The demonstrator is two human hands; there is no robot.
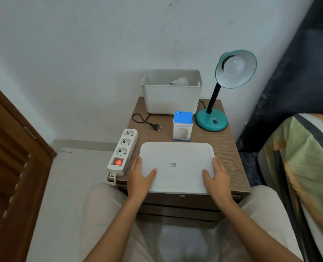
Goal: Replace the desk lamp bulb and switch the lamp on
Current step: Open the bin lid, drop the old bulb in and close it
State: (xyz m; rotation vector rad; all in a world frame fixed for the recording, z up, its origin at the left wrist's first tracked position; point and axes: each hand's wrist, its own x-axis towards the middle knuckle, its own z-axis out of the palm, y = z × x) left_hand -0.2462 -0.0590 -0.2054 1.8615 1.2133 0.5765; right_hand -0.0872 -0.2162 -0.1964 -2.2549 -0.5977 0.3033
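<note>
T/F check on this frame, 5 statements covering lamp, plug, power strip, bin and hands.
1. The lamp plug is in the power strip. False: it lies loose on the table, and all three sockets are free.
2. The power strip's switch glows red. True.
3. The teal lamp has no bulb fitted. False: a white bulb sits in its shade.
4. A spare bulb lies in the white bin. True.
5. Only the right hand touches the white lid. False: left hand and right hand both rest on the white lid, one at each side.
</note>
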